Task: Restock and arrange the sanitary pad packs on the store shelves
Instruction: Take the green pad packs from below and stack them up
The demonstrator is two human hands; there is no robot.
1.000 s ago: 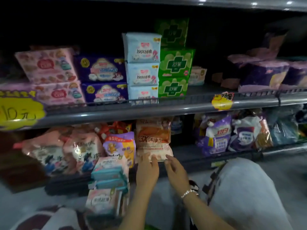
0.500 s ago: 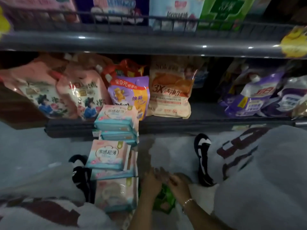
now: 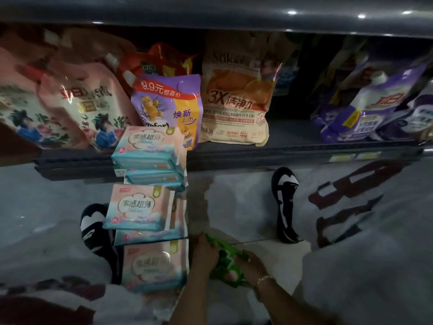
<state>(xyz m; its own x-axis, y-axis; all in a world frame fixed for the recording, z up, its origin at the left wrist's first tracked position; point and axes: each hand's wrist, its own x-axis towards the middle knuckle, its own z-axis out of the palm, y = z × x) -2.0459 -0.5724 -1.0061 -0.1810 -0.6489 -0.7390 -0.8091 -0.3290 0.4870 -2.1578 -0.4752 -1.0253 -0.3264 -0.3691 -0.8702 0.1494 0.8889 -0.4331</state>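
Low over the floor [image 3: 246, 207], both hands hold a green pack [image 3: 226, 259]. The left hand [image 3: 206, 255] grips its left end with curled fingers, and the right hand [image 3: 251, 266], a bead bracelet [image 3: 266, 279] on its wrist, clasps the right end from above. The pack sits near the bottom centre of the view, between the person's two black-and-white shoes [image 3: 284, 207].

Just left of the hands stands a loose stack of pink-and-teal sanitary pad packs [image 3: 140, 207], reaching from the floor up to the edge of the bottom shelf [image 3: 257, 153]. On that shelf stand detergent pouches: pink ones [image 3: 70, 109] at the left, a purple-and-yellow one [image 3: 168, 104] behind the stack, an orange-and-cream bag [image 3: 236, 102] at the centre, and purple ones [image 3: 370, 106] at the far right. Grey trouser legs [image 3: 363, 254] fill the near corners.
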